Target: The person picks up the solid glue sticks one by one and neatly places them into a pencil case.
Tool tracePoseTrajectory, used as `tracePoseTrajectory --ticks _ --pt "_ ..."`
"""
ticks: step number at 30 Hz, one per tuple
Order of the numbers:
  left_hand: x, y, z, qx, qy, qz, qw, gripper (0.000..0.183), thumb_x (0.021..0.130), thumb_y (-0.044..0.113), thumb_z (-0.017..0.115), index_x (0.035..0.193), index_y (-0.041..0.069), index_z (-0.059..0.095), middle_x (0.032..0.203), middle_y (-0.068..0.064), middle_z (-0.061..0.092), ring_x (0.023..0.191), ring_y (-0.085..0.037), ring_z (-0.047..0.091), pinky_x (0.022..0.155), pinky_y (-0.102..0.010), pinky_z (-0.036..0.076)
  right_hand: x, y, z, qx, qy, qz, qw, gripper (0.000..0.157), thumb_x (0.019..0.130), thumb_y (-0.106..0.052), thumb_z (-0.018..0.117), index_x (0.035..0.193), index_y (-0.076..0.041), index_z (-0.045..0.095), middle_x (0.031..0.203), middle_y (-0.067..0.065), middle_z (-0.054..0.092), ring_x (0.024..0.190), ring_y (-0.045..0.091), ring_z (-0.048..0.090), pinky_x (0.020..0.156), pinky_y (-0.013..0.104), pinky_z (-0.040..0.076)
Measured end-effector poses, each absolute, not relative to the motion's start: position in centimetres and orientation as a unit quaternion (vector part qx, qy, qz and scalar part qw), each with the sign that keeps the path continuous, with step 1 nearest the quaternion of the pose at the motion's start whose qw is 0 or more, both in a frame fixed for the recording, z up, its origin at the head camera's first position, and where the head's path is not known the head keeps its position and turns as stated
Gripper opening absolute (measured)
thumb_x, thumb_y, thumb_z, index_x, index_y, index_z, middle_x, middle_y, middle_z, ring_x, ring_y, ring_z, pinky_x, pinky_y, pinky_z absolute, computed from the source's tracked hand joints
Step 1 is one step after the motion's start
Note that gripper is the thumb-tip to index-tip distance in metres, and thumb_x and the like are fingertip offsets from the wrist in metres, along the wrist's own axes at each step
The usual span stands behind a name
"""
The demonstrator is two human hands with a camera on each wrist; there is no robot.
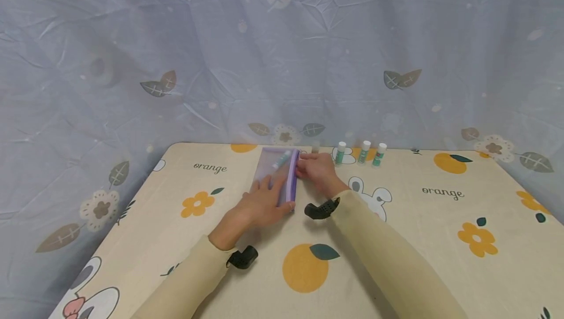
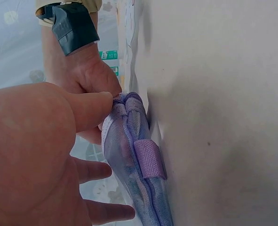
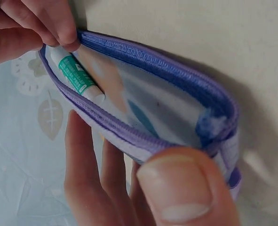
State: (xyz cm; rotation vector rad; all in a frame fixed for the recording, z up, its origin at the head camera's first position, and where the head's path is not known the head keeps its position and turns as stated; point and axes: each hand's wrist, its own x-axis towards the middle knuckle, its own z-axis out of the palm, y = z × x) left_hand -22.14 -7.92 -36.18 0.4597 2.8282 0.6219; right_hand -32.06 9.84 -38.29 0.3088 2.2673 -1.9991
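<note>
A purple mesh zip pouch point(image 1: 291, 182) lies on the table with its zipped side undone and facing right. Inside it is a green-and-white glue stick point(image 3: 77, 74), also seen through the mesh in the head view. My left hand point(image 1: 263, 204) rests over the pouch with fingers spread along its outer face and the thumb at the near end of the opening. At the far end of the opening, my right hand point(image 1: 318, 171) pinches the pouch's zip edge with curled fingers, close to the glue stick's white cap.
Three glue sticks point(image 1: 364, 152) stand upright at the table's back edge, right of the pouch. Partly behind my right hand shows a faint pale cap point(image 1: 315, 146). A grey patterned cloth point(image 1: 308, 54) hangs behind the printed tablecloth point(image 1: 396, 240).
</note>
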Motion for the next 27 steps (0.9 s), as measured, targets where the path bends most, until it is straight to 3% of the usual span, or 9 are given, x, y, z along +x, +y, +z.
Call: tracePoseTrajectory --ticks 5,11,27 --pt "-22.2 -7.9 -36.2 0.153 0.959 0.213 0.108 0.084 0.105 0.05 0.059 0.171 0.022 0.017 0.174 -0.026 0.022 0.16 -0.051 0.023 0.118 -0.079 0.027 -32.0 10.0 -38.1 0.096 0.777 -0.622 0.03 0.046 0.096 -0.006 0.072 0.142 -0.005 0.067 0.126 0.021 0.077 0.095 0.016 0.078 0.087 0.028 0.062" --pt "-22.2 -7.9 -36.2 0.154 0.958 0.217 0.109 0.084 0.105 0.05 0.06 0.171 0.022 0.017 0.174 -0.026 0.022 0.16 -0.051 0.023 0.118 -0.079 0.027 -31.7 10.4 -37.8 0.08 0.807 -0.585 -0.006 0.047 0.095 -0.016 0.074 0.141 -0.008 0.069 0.143 0.014 0.069 0.122 0.026 0.07 0.105 0.038 0.057" --pt "-22.3 -8.0 -36.4 0.159 0.957 0.214 0.112 0.082 0.105 0.049 0.058 0.171 0.02 0.018 0.174 -0.026 0.022 0.159 -0.054 0.022 0.118 -0.079 0.027 -31.0 10.9 -36.9 -0.008 0.772 -0.634 -0.052 0.048 0.1 -0.024 0.076 0.145 -0.013 0.065 0.138 0.011 0.073 0.127 0.024 0.069 0.102 0.036 0.059"
